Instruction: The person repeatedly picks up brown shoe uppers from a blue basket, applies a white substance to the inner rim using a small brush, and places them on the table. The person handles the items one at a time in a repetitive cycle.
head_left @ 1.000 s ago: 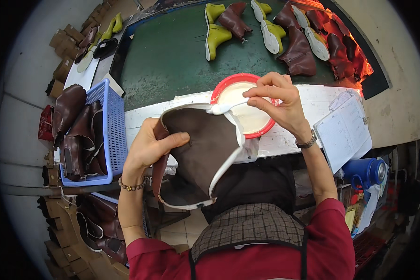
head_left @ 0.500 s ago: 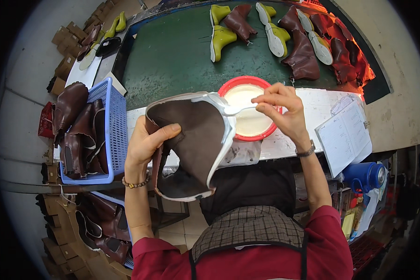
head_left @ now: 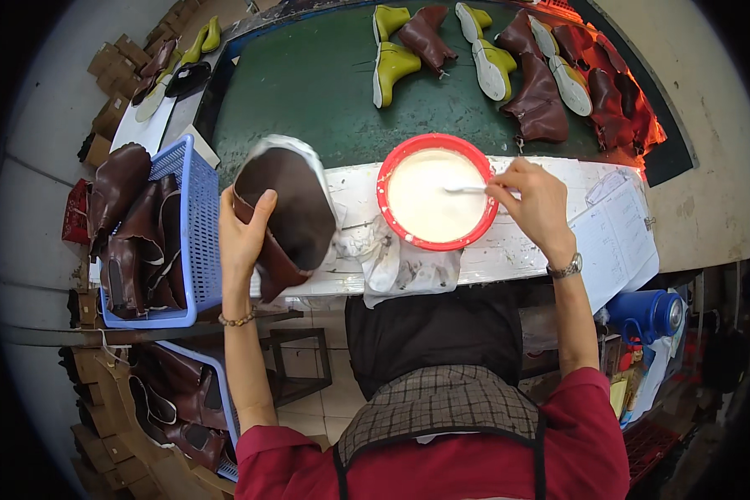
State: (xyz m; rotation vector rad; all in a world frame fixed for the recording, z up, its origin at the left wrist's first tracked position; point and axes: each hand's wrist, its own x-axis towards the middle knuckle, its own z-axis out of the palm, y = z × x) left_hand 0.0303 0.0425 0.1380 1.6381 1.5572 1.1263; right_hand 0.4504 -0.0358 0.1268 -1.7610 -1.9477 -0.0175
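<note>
My left hand (head_left: 246,229) grips a dark brown leather boot upper (head_left: 296,221) by its side, thumb inside the opening. White paste coats the upper's far rim. It is held left of a red-rimmed bowl (head_left: 383,187) containing creamy white liquid (head_left: 433,200). Over the bowl's right edge, my right hand (head_left: 535,204) pinches a small light-handled brush (head_left: 468,190), whose tip is at the liquid. A smeared white cloth (head_left: 412,271) lies under the bowl's near side.
A blue basket (head_left: 193,242) of brown uppers stands at left. Yellow-green shoe lasts (head_left: 396,71) and brown boots (head_left: 542,104) lie on the green belt (head_left: 308,92). At right are papers (head_left: 612,237) and a blue flask (head_left: 642,315).
The boot upper has moved left, away from the bowl, and turned. My right hand has taken the brush off the upper's rim and lowered it to the liquid in the bowl.
</note>
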